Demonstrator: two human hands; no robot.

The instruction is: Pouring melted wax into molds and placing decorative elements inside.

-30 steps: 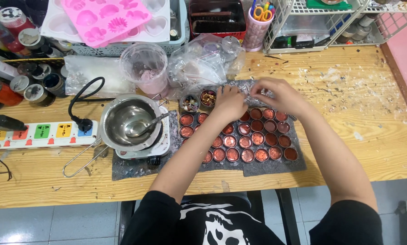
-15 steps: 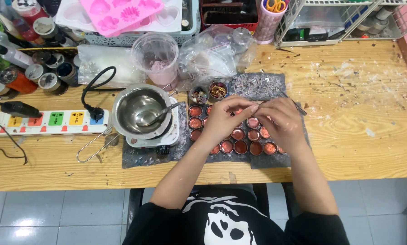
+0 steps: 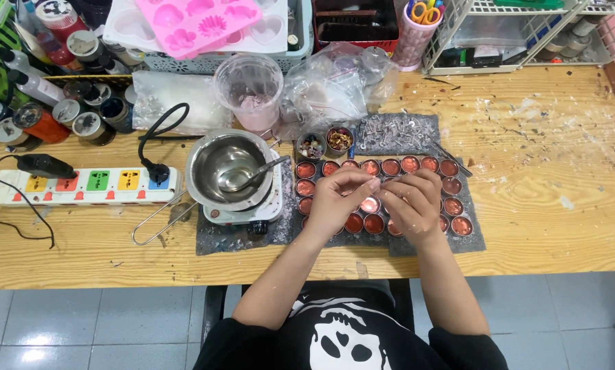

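Observation:
My left hand (image 3: 336, 195) and my right hand (image 3: 415, 202) meet fingertip to fingertip over rows of small round tins (image 3: 452, 205) filled with reddish-pink wax. The tins stand on a grey felt mat (image 3: 472, 240). Both hands pinch something small and thin between them; it is too small to make out, though it looks like a wick. A pile of silvery wicks (image 3: 393, 130) lies on the mat's far end, beyond the hands. Beside the pile stand two small tins of coloured bits (image 3: 339, 140).
A steel pot with a spoon (image 3: 226, 168) sits on a small hot plate left of the tins. Further left is a power strip (image 3: 88, 183) with a black plug. Behind are a plastic beaker (image 3: 249, 89), plastic bags (image 3: 328, 85), a pink mould (image 3: 198, 20), bottles (image 3: 40, 116) and a wire rack (image 3: 526, 34).
Both hands have come back from the wick pile toward me and now meet lower, over the middle rows of tins. The camera view has shifted slightly.

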